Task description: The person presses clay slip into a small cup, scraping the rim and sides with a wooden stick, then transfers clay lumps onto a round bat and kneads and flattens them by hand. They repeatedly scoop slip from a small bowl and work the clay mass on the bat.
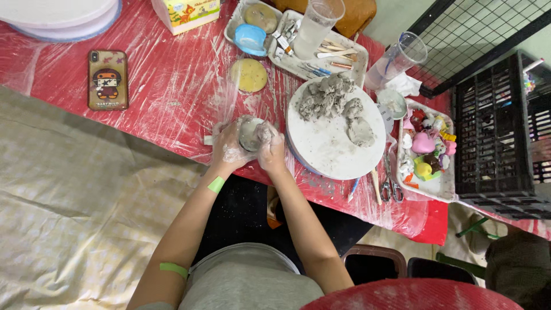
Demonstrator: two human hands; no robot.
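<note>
Cupping a half-shaped grey clay pot (251,133) at the table's near edge, the left hand (228,150) and right hand (272,150) press around it, while clay lumps (333,99) sit unused on the round board (336,146).

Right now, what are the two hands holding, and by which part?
Both hold one small round grey clay bowl by its sides: the left hand cups its left wall, the right hand its right wall, above the red plastic-covered table.
</note>
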